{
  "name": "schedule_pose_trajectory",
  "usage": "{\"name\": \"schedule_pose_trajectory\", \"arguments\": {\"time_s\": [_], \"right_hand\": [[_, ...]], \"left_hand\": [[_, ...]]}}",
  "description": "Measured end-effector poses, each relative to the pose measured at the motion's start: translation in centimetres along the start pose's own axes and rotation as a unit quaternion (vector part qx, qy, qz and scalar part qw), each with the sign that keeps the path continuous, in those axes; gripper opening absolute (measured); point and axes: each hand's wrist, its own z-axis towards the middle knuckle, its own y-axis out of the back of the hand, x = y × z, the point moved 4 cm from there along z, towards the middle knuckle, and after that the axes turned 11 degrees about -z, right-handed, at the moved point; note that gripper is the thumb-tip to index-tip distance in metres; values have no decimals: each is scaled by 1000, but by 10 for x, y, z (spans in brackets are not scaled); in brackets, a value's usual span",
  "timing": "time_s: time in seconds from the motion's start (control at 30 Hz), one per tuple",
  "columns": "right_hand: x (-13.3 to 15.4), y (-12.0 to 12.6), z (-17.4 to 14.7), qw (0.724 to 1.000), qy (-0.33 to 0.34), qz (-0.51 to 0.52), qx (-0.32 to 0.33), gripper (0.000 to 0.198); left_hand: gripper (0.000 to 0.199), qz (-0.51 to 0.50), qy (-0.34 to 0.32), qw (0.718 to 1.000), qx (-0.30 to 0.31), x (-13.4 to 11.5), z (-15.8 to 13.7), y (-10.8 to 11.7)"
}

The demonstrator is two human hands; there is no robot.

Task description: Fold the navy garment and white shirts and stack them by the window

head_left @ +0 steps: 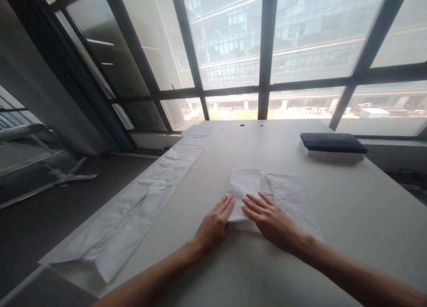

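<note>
Cloth (245, 182), white and partly folded, lay right under both hands on the table (263, 147); I judged its long axis ran left to right. Both touched it: the right hand (268, 216) flat, fingers spread; the left hand (215, 220) at the left edge, thumb hidden, so I couldn't tell whether it pinched. I counted one long white garment (133, 209) leftward and one dark folded bundle (332, 142) rightward.
</note>
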Motion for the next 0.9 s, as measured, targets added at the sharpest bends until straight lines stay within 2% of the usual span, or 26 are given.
{"name": "schedule_pose_trajectory", "arguments": {"time_s": [0.17, 0.23, 0.3, 0.37, 0.43, 0.5, 0.7, 0.77, 0.87, 0.9], "right_hand": [[10, -24, -15, 999, -3, -1, 41, 60], [13, -31, -19, 999, -5, 5, 44, 64], [14, -34, -22, 999, -8, 14, 45, 67], [14, -33, -23, 999, -10, 22, 47, 68], [13, -32, -23, 998, -10, 28, 49, 67], [13, -30, -24, 998, -8, 30, 49, 66], [17, -25, -28, 998, 5, 20, 65, 59], [19, -17, -27, 997, 8, 26, 68, 55], [24, -2, -15, 997, -15, 40, 58, 54], [26, 2, -9, 998, -27, 43, 48, 51]], "left_hand": [[85, 28, 9, 996, 89, 8, 0, -3], [89, 21, -8, 995, 94, 10, -3, 0], [88, 17, -43, 996, 72, 11, -7, 5], [77, 12, -96, 994, 59, 11, -12, 8], [65, 1, -146, 986, 76, 12, -16, 10], [59, -13, -168, 979, 111, 14, -18, 13], [51, -59, -147, 966, 203, 5, -16, 38], [48, -84, -125, 974, 168, 1, -3, 51], [48, -103, -68, 992, 16, 4, 35, 67], [49, -96, -56, 994, -17, 8, 51, 67]]}}
